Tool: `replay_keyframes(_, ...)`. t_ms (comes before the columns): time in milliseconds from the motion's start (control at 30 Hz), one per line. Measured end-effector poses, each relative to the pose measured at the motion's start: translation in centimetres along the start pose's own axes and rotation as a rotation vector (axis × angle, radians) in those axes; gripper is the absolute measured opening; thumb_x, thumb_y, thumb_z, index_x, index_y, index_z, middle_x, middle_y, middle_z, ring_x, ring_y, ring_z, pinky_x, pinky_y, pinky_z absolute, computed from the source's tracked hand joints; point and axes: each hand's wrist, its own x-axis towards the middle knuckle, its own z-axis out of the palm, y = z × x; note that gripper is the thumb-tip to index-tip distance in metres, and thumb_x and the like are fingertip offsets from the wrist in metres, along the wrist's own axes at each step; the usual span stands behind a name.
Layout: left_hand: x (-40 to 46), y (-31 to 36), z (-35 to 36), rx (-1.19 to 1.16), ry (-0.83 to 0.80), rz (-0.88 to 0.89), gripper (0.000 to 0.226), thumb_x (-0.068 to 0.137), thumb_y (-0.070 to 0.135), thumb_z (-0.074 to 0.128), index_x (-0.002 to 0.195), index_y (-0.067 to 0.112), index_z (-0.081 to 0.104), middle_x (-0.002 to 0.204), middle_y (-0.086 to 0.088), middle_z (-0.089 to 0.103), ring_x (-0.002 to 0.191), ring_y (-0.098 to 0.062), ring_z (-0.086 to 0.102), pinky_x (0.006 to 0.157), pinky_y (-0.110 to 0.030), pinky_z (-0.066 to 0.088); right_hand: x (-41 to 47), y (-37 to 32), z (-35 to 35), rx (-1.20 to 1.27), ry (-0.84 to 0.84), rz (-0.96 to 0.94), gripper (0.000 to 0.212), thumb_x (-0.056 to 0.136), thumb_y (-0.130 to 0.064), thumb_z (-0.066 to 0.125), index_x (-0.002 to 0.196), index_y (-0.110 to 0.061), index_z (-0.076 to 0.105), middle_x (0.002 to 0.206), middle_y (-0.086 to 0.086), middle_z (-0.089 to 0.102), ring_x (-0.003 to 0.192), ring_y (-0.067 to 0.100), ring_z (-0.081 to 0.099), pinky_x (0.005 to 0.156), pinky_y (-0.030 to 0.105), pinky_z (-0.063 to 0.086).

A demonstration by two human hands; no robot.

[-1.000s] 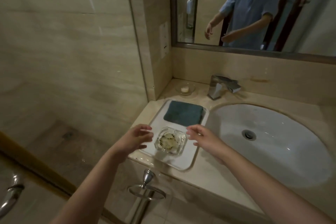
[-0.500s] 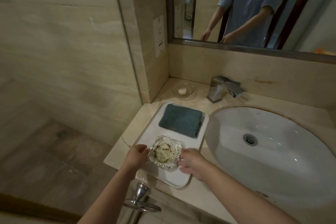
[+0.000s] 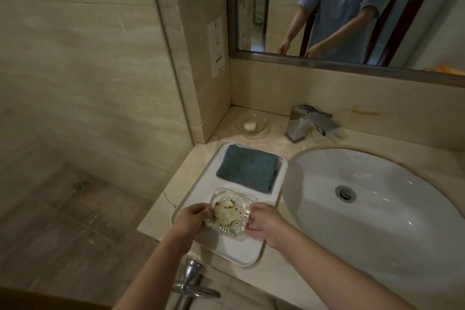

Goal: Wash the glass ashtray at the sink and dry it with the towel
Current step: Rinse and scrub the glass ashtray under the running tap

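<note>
We are at the very start: picking up the glass ashtray (image 3: pixel 229 211). Our left hand (image 3: pixel 190 219) holds its left side and our right hand (image 3: pixel 264 220) holds its right side. The fingers of each hand curl round an edge, so our grip is closed on the glass from both sides. The ashtray is over the near end of the white tray (image 3: pixel 198 194), which sits on the bench (image 3: pixel 274 274). We cannot tell if it is off the tray yet or only just touching it.

We think the next move is to carry it to the right, over the sink (image 3: pixel 377 209), and then turn on the tap (image 3: pixel 310 122) at the back. We need to keep it flat so the dirt does not fall out on the way. Glass can slip, so we should hold it tight.

The ashtray is clear, thick glass with cut corners. Its round middle is dirty, with pale stuff and lots of dark specks. The blue towel (image 3: pixel 247 168) lies folded at the far end of the tray, just past the ashtray, ready for drying.
</note>
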Motion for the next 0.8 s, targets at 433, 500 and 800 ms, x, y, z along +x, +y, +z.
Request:
replay_keyframes(433, 0.4, 4.2, 4.7, -0.249, -0.301, 0.041, 0.020, 0.095, 0.003, 0.041, 0.092, 0.000, 0.061, 0.090, -0.014, 0.063, 0.081, -0.021, 0.061, 0.068, -0.021, 0.055, -1.5, -3.1, -5.2, 0.158, 0.145, -0.145, 0.019, 0.097, -0.016, 0.039, 0.092, -0.016, 0.057, 0.098, 0.011, 0.061, 0.086, 0.024, 0.056, 0.063, 0.028, 0.047)
replay_keyframes(500, 0.4, 4.7, 6.0, -0.258, -0.347, 0.063, 0.021, 0.095, 0.002, 0.041, 0.092, 0.000, 0.061, 0.091, -0.014, 0.064, 0.082, -0.022, 0.060, 0.073, -0.024, 0.054, -1.6, -3.2, -6.3, 0.239, 0.190, -0.151, 0.020, 0.096, -0.016, 0.036, 0.090, -0.017, 0.055, 0.092, 0.009, 0.060, 0.080, 0.021, 0.054, 0.059, 0.027, 0.044)
replay_keyframes(800, 0.2, 5.8, 12.7, -0.215, -0.475, 0.043, 0.020, 0.095, 0.004, 0.042, 0.098, 0.001, 0.062, 0.089, -0.010, 0.065, 0.081, -0.017, 0.060, 0.073, -0.023, 0.052, -3.1, -1.8, -12.4, 0.389, 0.266, -0.178, 0.021, 0.098, -0.018, 0.036, 0.112, -0.018, 0.052, 0.093, 0.004, 0.060, 0.075, 0.020, 0.055, 0.057, 0.028, 0.042)
